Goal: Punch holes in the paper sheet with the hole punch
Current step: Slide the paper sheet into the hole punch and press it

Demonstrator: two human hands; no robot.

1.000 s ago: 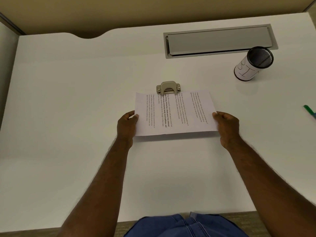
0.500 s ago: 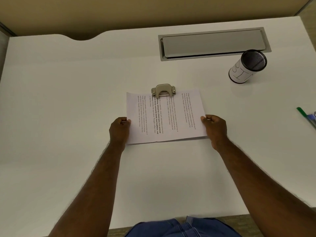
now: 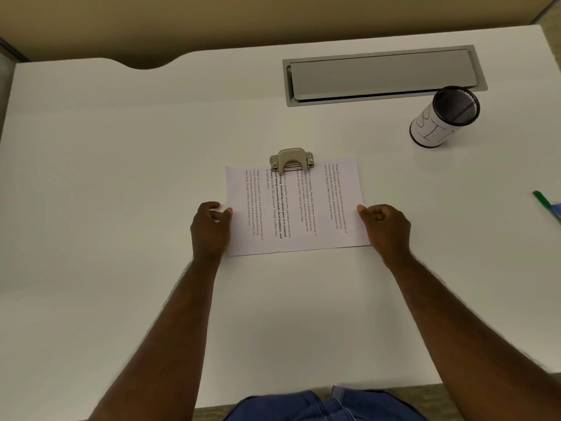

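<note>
A printed paper sheet (image 3: 321, 208) lies flat on the white desk (image 3: 121, 208), its lines of text running away from me. Its far edge sits in the mouth of a small beige metal hole punch (image 3: 291, 159), roughly at the middle of that edge. My left hand (image 3: 209, 229) grips the sheet's left edge, thumb on top and fingers curled. My right hand (image 3: 385, 227) grips the right edge the same way. Neither hand touches the punch.
A black mesh pen cup (image 3: 444, 117) wrapped in white paper stands at the back right. A grey cable hatch (image 3: 382, 75) is set into the desk behind the punch. A green pen (image 3: 543, 202) lies at the right edge.
The sheet's near edge was slightly lifted and now rests flat on the desk. Both hands stay on its side edges, and its far edge stays in the punch.
</note>
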